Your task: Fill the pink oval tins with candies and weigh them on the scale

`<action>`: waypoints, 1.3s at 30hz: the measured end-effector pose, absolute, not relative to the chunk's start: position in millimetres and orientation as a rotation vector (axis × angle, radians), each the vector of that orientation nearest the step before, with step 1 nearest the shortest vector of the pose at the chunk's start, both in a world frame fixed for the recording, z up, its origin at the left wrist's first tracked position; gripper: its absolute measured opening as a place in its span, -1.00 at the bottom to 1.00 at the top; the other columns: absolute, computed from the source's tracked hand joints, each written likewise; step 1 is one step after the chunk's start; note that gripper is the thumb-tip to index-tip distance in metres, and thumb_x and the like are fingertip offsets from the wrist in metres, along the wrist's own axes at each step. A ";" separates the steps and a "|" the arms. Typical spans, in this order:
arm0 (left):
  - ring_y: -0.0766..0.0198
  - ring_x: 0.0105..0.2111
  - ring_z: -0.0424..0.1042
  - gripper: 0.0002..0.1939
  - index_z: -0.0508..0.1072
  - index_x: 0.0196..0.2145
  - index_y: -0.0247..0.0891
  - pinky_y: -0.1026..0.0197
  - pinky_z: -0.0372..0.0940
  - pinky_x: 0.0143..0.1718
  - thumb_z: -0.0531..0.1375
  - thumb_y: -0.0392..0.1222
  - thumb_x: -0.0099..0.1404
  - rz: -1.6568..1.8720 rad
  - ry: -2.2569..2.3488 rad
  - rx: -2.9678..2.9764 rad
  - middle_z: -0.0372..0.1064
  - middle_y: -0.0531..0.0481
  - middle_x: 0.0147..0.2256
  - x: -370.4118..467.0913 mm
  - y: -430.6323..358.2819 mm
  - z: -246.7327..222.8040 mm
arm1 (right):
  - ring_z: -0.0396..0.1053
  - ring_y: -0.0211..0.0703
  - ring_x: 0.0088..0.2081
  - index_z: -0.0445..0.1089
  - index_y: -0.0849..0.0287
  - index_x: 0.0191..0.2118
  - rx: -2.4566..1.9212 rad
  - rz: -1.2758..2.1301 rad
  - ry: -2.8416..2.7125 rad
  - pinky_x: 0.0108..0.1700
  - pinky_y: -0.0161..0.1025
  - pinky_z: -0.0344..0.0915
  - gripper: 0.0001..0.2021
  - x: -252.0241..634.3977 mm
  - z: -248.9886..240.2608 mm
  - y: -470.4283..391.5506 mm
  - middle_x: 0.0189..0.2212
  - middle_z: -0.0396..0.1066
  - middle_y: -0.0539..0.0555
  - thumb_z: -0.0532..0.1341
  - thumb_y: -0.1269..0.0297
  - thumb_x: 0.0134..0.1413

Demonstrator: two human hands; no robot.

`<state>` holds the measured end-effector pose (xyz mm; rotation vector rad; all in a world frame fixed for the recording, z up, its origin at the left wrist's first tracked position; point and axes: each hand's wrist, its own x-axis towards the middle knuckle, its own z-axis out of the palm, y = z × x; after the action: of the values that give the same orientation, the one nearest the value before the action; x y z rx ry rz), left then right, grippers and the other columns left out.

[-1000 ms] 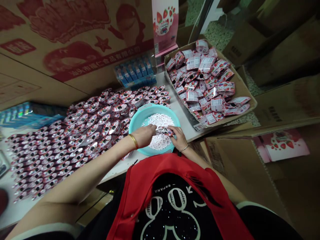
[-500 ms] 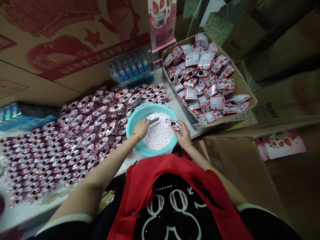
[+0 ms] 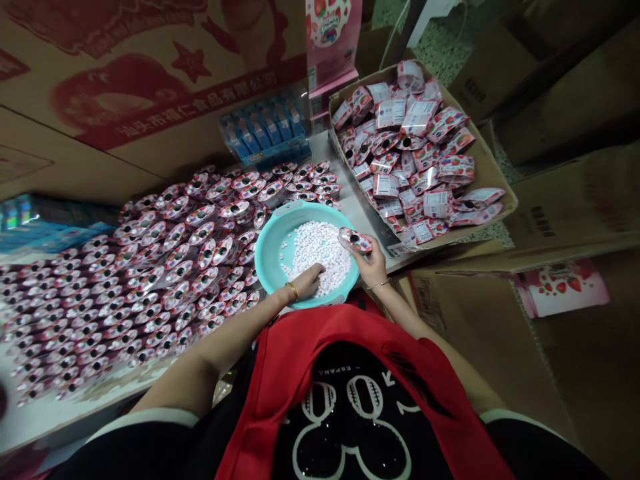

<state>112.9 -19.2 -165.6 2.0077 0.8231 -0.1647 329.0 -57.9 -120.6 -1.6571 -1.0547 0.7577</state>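
Note:
A turquoise basin [image 3: 273, 230] holds a heap of small white pellets [image 3: 320, 248]. My left hand [image 3: 306, 283] is low in the basin, its fingers closed and pressed into the near side of the heap; what they hold, if anything, is hidden. Over the basin's right rim, my right hand [image 3: 373, 263] grips a red and white oval packet [image 3: 355, 241] with a dark round hole facing up. Many similar packets [image 3: 203, 233] stand upright, packed closely together, to the left of the basin.
An open carton [image 3: 505, 193] of loose packets sits at the right, beside the basin. Blue boxes [image 3: 265, 133] stand behind the upright packets, against large brown cartons [image 3: 150, 87]. A white table edge [image 3: 65, 420] runs along the near left.
My left hand has moved down and right, toward the near side of the heap, and the grey tool it held no longer shows. My right hand and its packet have shifted slightly right.

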 end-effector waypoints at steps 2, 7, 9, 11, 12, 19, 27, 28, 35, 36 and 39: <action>0.29 -0.31 0.29 -0.67 0.20 -0.06 -0.32 0.22 0.27 -0.22 0.03 -0.37 0.18 -0.139 0.805 1.970 0.29 -0.04 -0.26 106.2 -16.8 -157.5 | 0.39 -0.11 -0.15 0.27 0.15 -0.03 -1.606 0.790 -1.027 -0.04 -0.17 0.32 -0.57 332.2 -122.5 -57.5 -0.15 0.41 0.10 0.28 0.13 -0.01; 0.27 -0.24 0.28 -0.70 0.20 -0.05 -0.28 0.21 0.25 -0.17 0.06 -0.21 0.25 0.095 0.742 1.822 0.29 -0.07 -0.19 87.6 -0.5 -116.5 | 0.40 -0.11 -0.18 0.29 0.14 -0.05 -1.633 0.744 -1.102 -0.07 -0.17 0.34 -0.62 337.3 -118.9 -59.7 -0.17 0.42 0.10 0.27 0.16 0.01; 0.27 -0.26 0.27 -0.70 0.22 -0.05 -0.27 0.21 0.25 -0.20 0.07 -0.17 0.26 0.130 0.736 1.831 0.29 -0.07 -0.20 82.8 10.2 -93.1 | 0.39 -0.08 -0.16 0.30 0.14 -0.05 -1.655 0.690 -1.207 -0.05 -0.14 0.33 -0.67 336.2 -114.7 -60.7 -0.15 0.42 0.13 0.24 0.20 0.04; 0.28 -0.28 0.27 -0.70 0.24 -0.06 -0.26 0.22 0.25 -0.21 0.08 -0.17 0.26 0.119 0.739 1.902 0.29 -0.06 -0.21 81.4 22.2 -69.0 | 0.38 -0.05 -0.11 0.31 0.14 -0.04 -1.639 0.658 -1.321 -0.01 -0.10 0.32 -0.70 333.0 -111.2 -60.9 -0.12 0.40 0.15 0.20 0.27 0.07; 0.29 -0.29 0.28 -0.72 0.25 -0.07 -0.26 0.23 0.25 -0.21 0.08 -0.18 0.26 0.102 0.740 1.950 0.30 -0.06 -0.21 82.2 28.2 -57.6 | 0.37 -0.03 -0.08 0.30 0.14 -0.04 -1.621 0.651 -1.371 0.01 -0.08 0.31 -0.71 330.7 -110.2 -60.7 -0.10 0.40 0.16 0.17 0.30 0.09; 0.18 -0.24 0.37 -0.73 0.29 -0.13 -0.31 0.16 0.28 -0.18 0.05 -0.38 0.18 -0.408 0.882 2.293 0.34 -0.14 -0.21 113.3 47.4 -2.8 | 0.27 0.00 0.07 0.28 0.15 0.03 -1.521 0.668 -1.589 0.14 -0.02 0.23 -0.57 309.5 -118.3 -59.8 -0.02 0.34 0.19 0.06 0.53 -0.02; 0.07 -0.30 0.46 -0.63 0.19 0.05 -0.36 0.10 0.32 -0.32 -0.10 -0.43 0.30 -0.801 1.011 2.507 0.31 -0.25 -0.20 146.7 25.4 48.0 | 0.32 -0.02 0.02 0.29 0.14 -0.01 -1.473 0.829 -1.488 0.10 -0.02 0.26 -0.64 292.7 -128.1 -59.9 -0.06 0.37 0.18 0.09 0.48 0.03; 0.08 -0.29 0.46 -0.65 0.21 0.04 -0.35 0.11 0.33 -0.32 -0.10 -0.42 0.32 -0.790 1.026 2.514 0.32 -0.21 -0.23 144.1 25.8 51.6 | 0.33 -0.02 0.00 0.29 0.13 -0.02 -1.475 0.856 -1.451 0.08 -0.03 0.27 -0.66 292.0 -128.2 -59.8 -0.07 0.38 0.17 0.11 0.45 0.05; 0.13 -0.17 0.39 -0.54 0.20 0.02 -0.26 0.17 0.32 -0.23 0.19 -0.07 0.22 -0.232 0.808 2.528 0.24 -0.16 -0.04 101.0 40.7 8.7 | 0.42 -0.07 -0.15 0.34 0.13 -0.09 -1.380 1.105 -1.360 -0.05 -0.10 0.35 -0.75 279.4 -117.3 -57.5 -0.18 0.45 0.09 0.21 0.25 0.07; 0.16 -0.20 0.39 -0.59 0.21 0.00 -0.26 0.19 0.32 -0.25 0.16 -0.08 0.24 -0.198 0.788 2.516 0.26 -0.14 -0.08 96.2 42.0 -1.9 | 0.43 -0.07 -0.17 0.35 0.13 -0.12 -1.360 1.139 -1.367 -0.07 -0.11 0.36 -0.77 276.0 -114.5 -55.5 -0.21 0.45 0.09 0.21 0.24 0.08; 0.24 -0.30 0.37 -0.75 0.26 -0.10 -0.25 0.24 0.28 -0.32 0.09 -0.12 0.29 -0.113 0.820 2.472 0.27 -0.09 -0.20 86.0 45.3 -21.4 | 0.43 -0.08 -0.17 0.34 0.14 -0.11 -1.308 1.210 -1.328 -0.08 -0.11 0.38 -0.76 265.2 -107.0 -46.4 -0.21 0.45 0.09 0.20 0.22 0.10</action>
<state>86.0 45.3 -21.4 2.4720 0.8198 -0.1132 265.2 -46.4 -107.0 -1.3084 -1.3277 1.2101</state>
